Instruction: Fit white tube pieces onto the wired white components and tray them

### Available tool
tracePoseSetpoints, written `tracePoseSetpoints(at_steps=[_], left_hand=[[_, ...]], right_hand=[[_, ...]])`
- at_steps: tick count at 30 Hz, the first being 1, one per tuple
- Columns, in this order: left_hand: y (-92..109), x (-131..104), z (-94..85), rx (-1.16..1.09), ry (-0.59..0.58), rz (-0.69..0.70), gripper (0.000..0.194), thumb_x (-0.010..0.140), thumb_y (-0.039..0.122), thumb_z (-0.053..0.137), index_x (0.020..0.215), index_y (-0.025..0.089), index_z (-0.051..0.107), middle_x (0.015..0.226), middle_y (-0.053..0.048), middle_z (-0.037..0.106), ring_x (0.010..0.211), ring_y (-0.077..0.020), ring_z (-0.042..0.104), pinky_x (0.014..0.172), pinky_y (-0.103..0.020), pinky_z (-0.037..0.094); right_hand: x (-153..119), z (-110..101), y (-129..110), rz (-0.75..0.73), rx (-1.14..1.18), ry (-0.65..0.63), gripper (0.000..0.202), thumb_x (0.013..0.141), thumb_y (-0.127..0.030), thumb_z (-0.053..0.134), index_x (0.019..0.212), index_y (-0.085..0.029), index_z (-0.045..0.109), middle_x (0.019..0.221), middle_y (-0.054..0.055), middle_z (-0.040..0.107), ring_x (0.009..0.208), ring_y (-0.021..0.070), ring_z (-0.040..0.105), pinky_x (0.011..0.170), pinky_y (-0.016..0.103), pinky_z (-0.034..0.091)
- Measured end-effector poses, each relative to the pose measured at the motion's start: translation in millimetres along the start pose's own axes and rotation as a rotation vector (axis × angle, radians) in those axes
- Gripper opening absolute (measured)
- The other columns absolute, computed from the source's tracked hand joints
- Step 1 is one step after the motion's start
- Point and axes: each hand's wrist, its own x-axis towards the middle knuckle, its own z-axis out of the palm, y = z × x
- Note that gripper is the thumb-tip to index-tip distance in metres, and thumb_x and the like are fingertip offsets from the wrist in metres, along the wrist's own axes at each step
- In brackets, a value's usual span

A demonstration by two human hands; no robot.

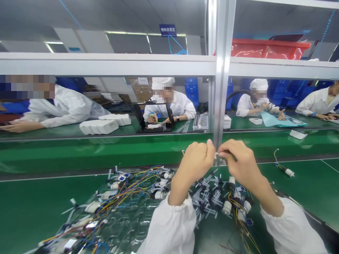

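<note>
Pinching small white piece (216, 155) between left hand (197, 158) and right hand (237, 158); can't see most of left grip. Could slip, given so little to hold, into loose grey pieces (208, 194) below hands. Might snag wired parts (241, 215) under right wrist.

We've got a green table (312, 180), white shelf rail (106, 67) above, metal post (222, 81), red bin (265, 49) up top. Behind: stacked blue bins (191, 90), cardboard box (140, 91), pale wall (84, 40), dark panels (127, 44), blue sign (167, 30), grey ceiling (119, 14) overhead.
</note>
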Motion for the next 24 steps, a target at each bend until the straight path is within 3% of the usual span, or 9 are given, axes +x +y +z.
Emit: tracePoseSetpoints(at_steps=[7,12,15,18,21,24], left_hand=[[8,5,14.1,0.117,0.081,0.010,0.059,0.108,0.026,0.031,0.049,0.024,0.035,0.053,-0.009,0.059,0.053,-0.0199,0.050,0.063,-0.037,0.021],[14,6,17.9,0.249,0.029,-0.004,0.062,0.108,0.026,0.029,0.050,0.021,0.048,0.058,-0.012,0.065,0.057,-0.0216,0.058,0.063,-0.038,0.023],[13,5,17.4,0.240,-0.009,-0.012,0.058,0.107,0.025,0.029,0.051,0.022,0.046,0.059,-0.011,0.064,0.061,-0.0223,0.058,0.064,-0.037,0.025],[9,4,15.2,0.033,-0.013,-0.009,0.054,0.107,0.030,0.030,0.055,0.023,0.040,0.055,-0.006,0.056,0.059,-0.0201,0.054,0.063,-0.035,0.029],[3,3,14.3,-0.380,-0.062,-0.046,0.060,0.109,0.052,0.028,0.059,0.022,0.043,0.052,-0.001,0.049,0.052,-0.0160,0.051,0.055,-0.030,0.033],[1,4,17.7,-0.725,-0.116,-0.143,0.067,0.103,0.071,0.032,0.064,0.020,0.050,0.049,0.001,0.049,0.041,-0.0118,0.046,0.043,-0.025,0.031]], right_hand=[[-1,11,7,-0.080,-0.123,0.143,0.026,0.097,0.002,0.050,0.086,-0.020,0.059,0.078,0.001,0.066,0.073,0.0169,0.058,0.076,0.033,0.042],[-3,6,6,-0.062,-0.190,0.083,0.027,0.097,0.002,0.049,0.083,-0.018,0.062,0.075,0.001,0.063,0.070,0.0166,0.055,0.073,0.032,0.041],[-2,2,5,-0.014,-0.166,0.026,0.027,0.096,0.000,0.050,0.081,-0.018,0.064,0.072,0.001,0.062,0.068,0.0165,0.054,0.071,0.032,0.040],[2,-7,5,0.134,0.093,-0.050,0.021,0.096,-0.006,0.058,0.082,-0.019,0.067,0.073,0.000,0.067,0.067,0.0152,0.059,0.068,0.030,0.044],[6,-21,7,0.299,0.348,-0.078,0.004,0.096,-0.023,0.070,0.097,-0.021,0.073,0.087,0.001,0.075,0.079,0.0166,0.069,0.071,0.028,0.052],[7,-34,11,0.386,0.352,0.019,0.020,0.092,-0.034,0.076,0.109,-0.023,0.076,0.102,0.004,0.078,0.093,0.0201,0.073,0.072,0.028,0.057]])
